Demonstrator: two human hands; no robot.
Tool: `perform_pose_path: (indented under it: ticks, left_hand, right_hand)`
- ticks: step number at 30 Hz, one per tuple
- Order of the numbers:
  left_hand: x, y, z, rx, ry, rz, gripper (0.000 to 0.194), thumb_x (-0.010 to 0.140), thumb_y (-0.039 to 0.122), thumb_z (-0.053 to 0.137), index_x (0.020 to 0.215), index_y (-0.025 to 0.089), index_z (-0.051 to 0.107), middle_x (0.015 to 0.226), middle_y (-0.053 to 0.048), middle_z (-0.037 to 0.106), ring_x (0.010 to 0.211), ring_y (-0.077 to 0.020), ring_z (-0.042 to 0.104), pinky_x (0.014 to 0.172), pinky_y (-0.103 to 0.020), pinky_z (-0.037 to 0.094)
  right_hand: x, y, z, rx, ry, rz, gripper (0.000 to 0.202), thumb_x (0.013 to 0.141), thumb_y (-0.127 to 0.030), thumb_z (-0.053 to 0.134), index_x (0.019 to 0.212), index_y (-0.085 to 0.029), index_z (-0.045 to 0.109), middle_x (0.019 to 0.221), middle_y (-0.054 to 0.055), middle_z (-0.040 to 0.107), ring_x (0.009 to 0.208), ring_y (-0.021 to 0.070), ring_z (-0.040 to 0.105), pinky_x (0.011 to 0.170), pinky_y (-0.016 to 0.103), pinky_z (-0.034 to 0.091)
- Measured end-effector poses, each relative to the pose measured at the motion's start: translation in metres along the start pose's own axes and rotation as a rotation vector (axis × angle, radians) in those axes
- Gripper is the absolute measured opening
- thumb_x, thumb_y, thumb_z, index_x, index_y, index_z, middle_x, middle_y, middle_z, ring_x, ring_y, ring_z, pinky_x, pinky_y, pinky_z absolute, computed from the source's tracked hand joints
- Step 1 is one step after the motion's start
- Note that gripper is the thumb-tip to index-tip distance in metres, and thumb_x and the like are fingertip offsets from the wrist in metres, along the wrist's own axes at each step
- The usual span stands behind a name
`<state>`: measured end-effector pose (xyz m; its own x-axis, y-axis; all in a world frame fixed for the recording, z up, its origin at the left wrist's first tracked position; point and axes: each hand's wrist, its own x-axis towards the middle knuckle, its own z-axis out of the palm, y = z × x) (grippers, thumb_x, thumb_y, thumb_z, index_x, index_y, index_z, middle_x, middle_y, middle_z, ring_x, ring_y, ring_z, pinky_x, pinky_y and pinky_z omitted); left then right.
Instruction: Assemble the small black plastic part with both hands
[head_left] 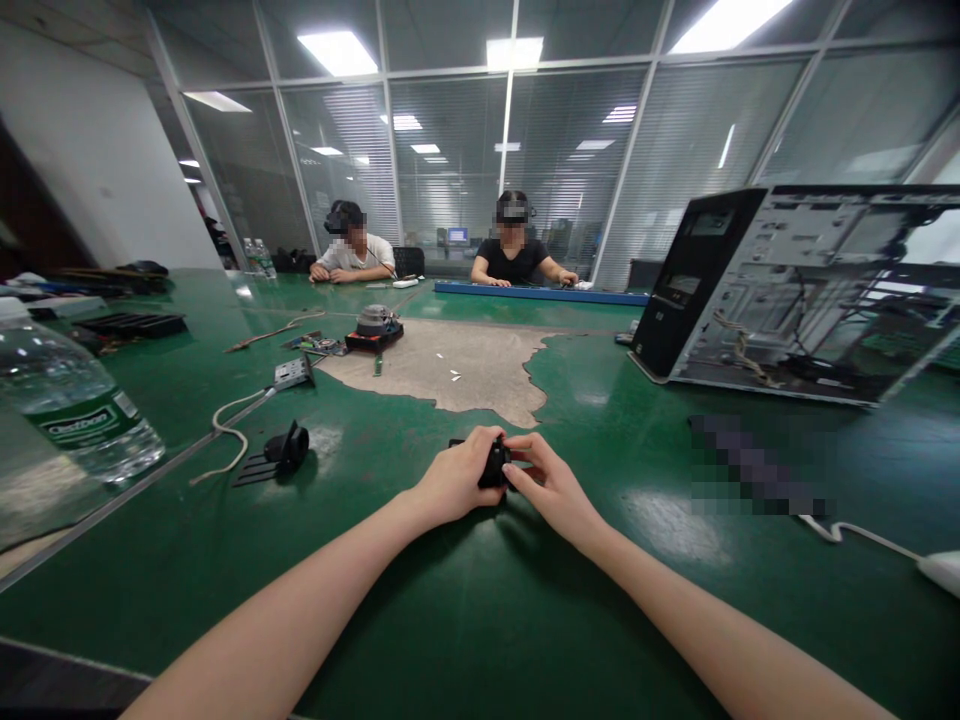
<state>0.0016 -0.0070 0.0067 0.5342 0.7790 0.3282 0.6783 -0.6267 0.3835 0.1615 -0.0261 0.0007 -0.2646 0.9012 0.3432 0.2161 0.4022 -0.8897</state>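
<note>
A small black part (494,464) is held up just above the green table top, between my two hands. My left hand (463,470) wraps its fingers and thumb around it from the left. From the right, my right hand (546,474) pinches its edge with thumb and fingertips. Much of the part is covered by fingers, so its kind does not show. To the left of my hands a black slotted bracket with a round piece (289,452) lies on the table.
An opened computer case (697,290) stands at right, near a blurred dark object (757,465) with a white cable. A water bottle (112,430) stands at left. Farther back are a metal connector box (293,373), a heatsink fan (376,322) and two people seated across the table.
</note>
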Motion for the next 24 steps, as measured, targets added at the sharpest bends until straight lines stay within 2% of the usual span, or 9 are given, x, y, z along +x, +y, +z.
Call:
perform_pose_path:
  ticks: [8, 14, 24]
  left_hand:
    - [0.0005, 0.0002, -0.0009, -0.003, 0.003, 0.008, 0.061, 0.066, 0.028, 0.059, 0.117, 0.023, 0.027, 0.115, -0.007, 0.045, 0.091, -0.0233, 0.056, 0.074, -0.034, 0.046]
    - [0.0007, -0.0008, 0.0003, -0.004, 0.001, 0.0, 0.063, 0.064, 0.028, 0.061, 0.118, 0.023, 0.027, 0.116, -0.006, 0.045, 0.09, -0.023, 0.056, 0.074, -0.034, 0.046]
    - [0.0001, 0.0007, -0.0007, 0.008, 0.001, -0.012, 0.061, 0.066, 0.03, 0.059, 0.118, 0.023, 0.027, 0.117, -0.006, 0.045, 0.089, -0.0231, 0.057, 0.073, -0.033, 0.046]
  right_hand:
    - [0.0018, 0.0057, 0.0008, 0.057, 0.017, 0.025, 0.022, 0.077, -0.029, 0.051, 0.096, -0.021, 0.046, 0.102, 0.005, 0.052, 0.098, 0.0189, 0.053, 0.071, 0.031, 0.05]
    - [0.0022, 0.0026, -0.0001, 0.026, -0.008, 0.092, 0.025, 0.077, -0.029, 0.051, 0.1, -0.02, 0.047, 0.096, 0.005, 0.056, 0.086, 0.0163, 0.057, 0.076, 0.034, 0.048]
    - [0.001, 0.0038, 0.0003, 0.071, 0.01, 0.036, 0.018, 0.078, -0.03, 0.049, 0.094, -0.021, 0.047, 0.098, 0.004, 0.053, 0.091, 0.0164, 0.055, 0.07, 0.029, 0.049]
